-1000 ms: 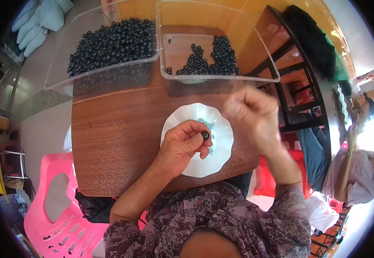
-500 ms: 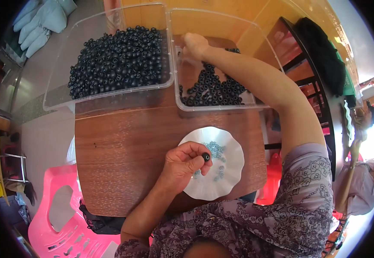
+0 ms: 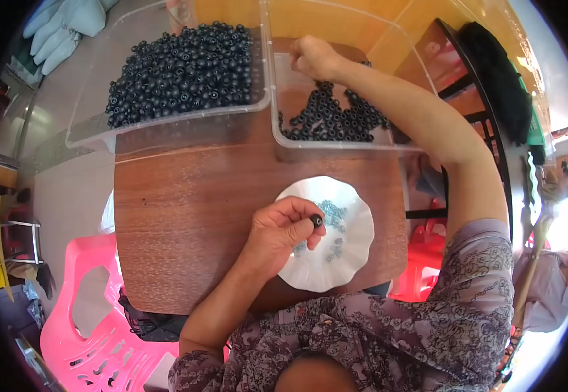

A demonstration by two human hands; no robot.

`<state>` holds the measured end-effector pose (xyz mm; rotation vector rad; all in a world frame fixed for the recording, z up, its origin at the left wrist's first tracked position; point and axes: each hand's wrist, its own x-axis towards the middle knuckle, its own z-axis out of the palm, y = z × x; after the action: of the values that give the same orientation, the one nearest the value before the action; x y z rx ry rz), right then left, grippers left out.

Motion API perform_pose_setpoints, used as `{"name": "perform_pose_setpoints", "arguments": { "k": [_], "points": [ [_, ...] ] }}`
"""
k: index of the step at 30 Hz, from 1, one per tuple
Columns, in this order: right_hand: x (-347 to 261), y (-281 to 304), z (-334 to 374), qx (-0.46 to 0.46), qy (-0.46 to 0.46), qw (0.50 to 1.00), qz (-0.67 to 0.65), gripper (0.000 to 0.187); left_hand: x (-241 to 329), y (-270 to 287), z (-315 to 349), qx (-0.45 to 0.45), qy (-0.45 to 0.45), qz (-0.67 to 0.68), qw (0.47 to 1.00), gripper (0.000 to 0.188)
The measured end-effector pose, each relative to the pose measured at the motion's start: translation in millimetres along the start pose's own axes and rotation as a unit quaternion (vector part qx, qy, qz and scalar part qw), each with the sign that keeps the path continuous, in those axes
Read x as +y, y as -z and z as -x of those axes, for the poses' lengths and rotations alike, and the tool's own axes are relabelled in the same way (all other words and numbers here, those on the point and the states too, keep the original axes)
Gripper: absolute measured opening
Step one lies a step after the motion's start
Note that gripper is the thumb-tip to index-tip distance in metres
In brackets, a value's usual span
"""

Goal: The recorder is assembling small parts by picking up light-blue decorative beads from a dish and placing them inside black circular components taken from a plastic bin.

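Matte black, the bead (image 3: 317,221) sits pinched between thumb and fingers of our left hand (image 3: 281,228), its hole showing. It should handle as light, stiff and perhaps slippery, apt to roll, so a pinch across its rounded sides, clear of the hole, suits it. Our right hand (image 3: 317,57) is curled over the tub (image 3: 336,144) beyond the left hand; we cannot tell whether it holds anything. Nearer us than the right hand, loose beads (image 3: 330,117) cluster within smooth clear plastic. Beneath the left hand, a glossy white, scalloped plate (image 3: 356,248) carries tiny bluish bits (image 3: 332,214), on a wood-grained counter (image 3: 179,215).
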<state>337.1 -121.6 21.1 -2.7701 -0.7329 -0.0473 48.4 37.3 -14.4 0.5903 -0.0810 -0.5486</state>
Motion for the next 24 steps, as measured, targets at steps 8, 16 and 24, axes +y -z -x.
{"name": "perform_pose_setpoints", "arguments": {
  "k": [8, 16, 24],
  "points": [
    [-81.2, 110.0, 123.1, 0.010, -0.077, 0.924, -0.374, 0.007, 2.5, -4.0, -1.9, 0.010, -0.032, -0.031, 0.999, 0.014],
    [-134.1, 80.5, 260.8, 0.082, -0.116, 0.850, -0.508, 0.010, -8.9, -8.4, -1.4, -0.051, -0.012, -0.007, 0.999, 0.016],
    [-143.5, 40.0, 311.5, 0.121, -0.135, 0.820, -0.544, 0.012, -20.4, -30.1, 16.1, -0.028, 0.034, 0.002, 0.999, 0.019]
  ]
}}
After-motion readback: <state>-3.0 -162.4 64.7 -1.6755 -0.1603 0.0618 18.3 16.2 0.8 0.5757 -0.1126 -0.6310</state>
